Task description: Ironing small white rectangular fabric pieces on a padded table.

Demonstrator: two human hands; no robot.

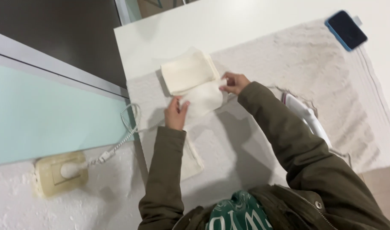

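Head view looks straight down on my two hands working a small cream cloth (pixel 202 99) on the worktop (pixel 254 21). My left hand (pixel 176 112) lies on the cloth's near-left edge, fingers spread flat on it. My right hand (pixel 234 82) pinches the cloth's right edge between thumb and fingers. The hands are apart, with the cloth stretched between them. Just beyond my hands sits a folded cream cloth (pixel 188 73), touching the one I hold. Both lie on a white towel (pixel 327 68) spread over the worktop. Near my right forearm rests a white iron (pixel 307 116), partly hidden by my olive sleeve. Its braided cord (pixel 129 127) runs past my left hand to a wall socket (pixel 60 172). Well beyond my right hand lies a dark phone (pixel 346 30).
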